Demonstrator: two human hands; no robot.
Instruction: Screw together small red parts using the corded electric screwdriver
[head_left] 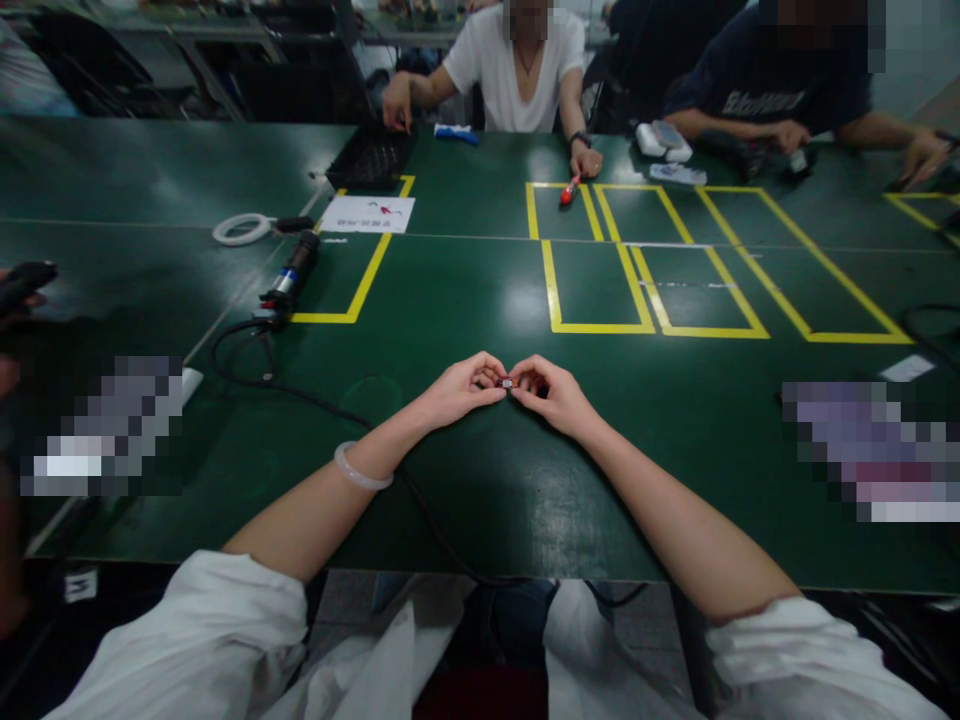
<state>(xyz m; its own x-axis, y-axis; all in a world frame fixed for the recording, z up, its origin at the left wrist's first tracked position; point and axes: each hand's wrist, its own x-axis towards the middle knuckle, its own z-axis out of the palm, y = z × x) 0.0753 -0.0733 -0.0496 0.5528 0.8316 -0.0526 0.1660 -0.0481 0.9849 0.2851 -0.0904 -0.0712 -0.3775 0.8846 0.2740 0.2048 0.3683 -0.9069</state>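
Note:
Between my fingertips is a small part (508, 383) with a pale, silvery middle and some orange-red on it; it is too small to name. My left hand (478, 384) pinches its left end with thumb and fingers. From the other side, my right hand (547, 392) pinches the right end, its fingers curled and partly hidden. Both hands are close together, just over the green table (480, 510). A pale bracelet circles my left wrist.
A power screwdriver (289, 275) with a black cable lies left, near a white paper (367, 214) and black tray (371, 158). Yellow tape outlines mark the table. Across it, a person's hand (585, 160) is at a red-tipped tool (568, 192). Blurred-out devices lie at both sides.

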